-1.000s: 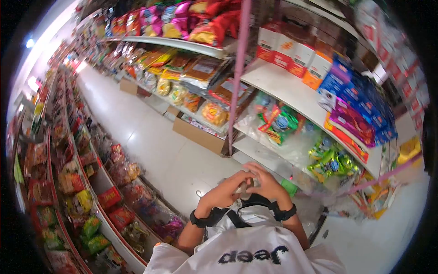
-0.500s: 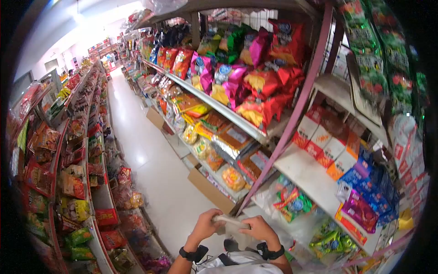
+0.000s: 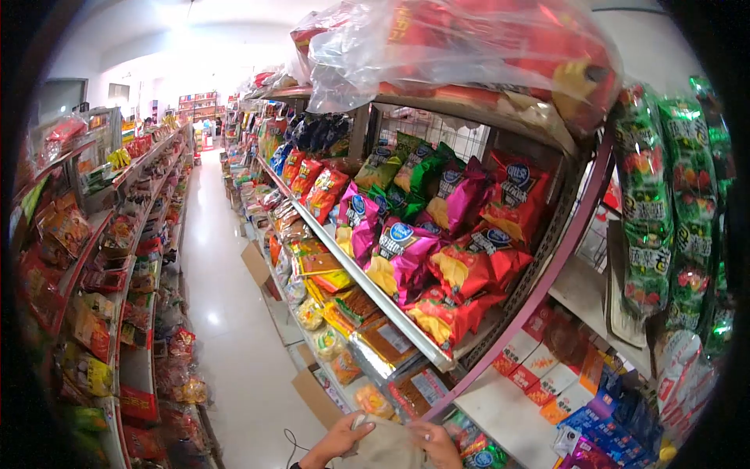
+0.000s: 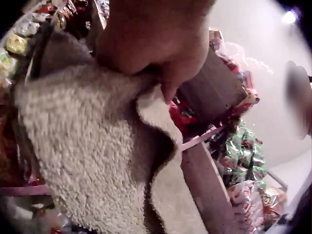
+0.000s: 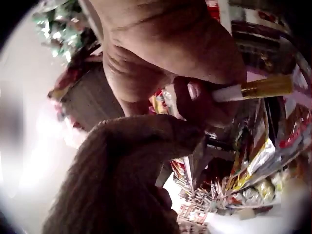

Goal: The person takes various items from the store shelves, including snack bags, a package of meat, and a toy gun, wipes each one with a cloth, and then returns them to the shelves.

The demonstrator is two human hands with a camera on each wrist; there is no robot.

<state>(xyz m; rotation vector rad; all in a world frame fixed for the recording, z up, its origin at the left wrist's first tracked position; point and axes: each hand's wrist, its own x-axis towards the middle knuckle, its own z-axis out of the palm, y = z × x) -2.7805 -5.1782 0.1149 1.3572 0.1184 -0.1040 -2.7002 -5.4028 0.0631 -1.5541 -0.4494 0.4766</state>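
Note:
A beige terry cloth (image 3: pixel 391 447) spans the two hands at the bottom edge of the head view. The left hand (image 3: pixel 337 439) pinches one end of it, and the right hand (image 3: pixel 439 445) grips the other. Seen from the left wrist, the looped pile of the cloth (image 4: pixel 87 141) hangs below the fingers, with a wavy fold along one edge. In the right wrist view the cloth (image 5: pixel 117 165) is dark and bunched under the hand. A cigarette (image 5: pixel 267 87), white with a yellow-brown end, sticks out from between the right hand's fingers.
Shelves with several chip bags (image 3: pixel 398 250) rise right in front. Plastic-wrapped red bags (image 3: pixel 484 39) lie on top. Green packet strips (image 3: pixel 648 203) hang at the right, above small boxes (image 3: pixel 539 363). A tiled aisle (image 3: pixel 226 328) runs off between this shelf and snack racks (image 3: pixel 133 313) at the left.
The head view has tilted up toward the upper shelf, so the hands now sit lower in it. From close together, the hands have moved apart and the cloth has spread out between them.

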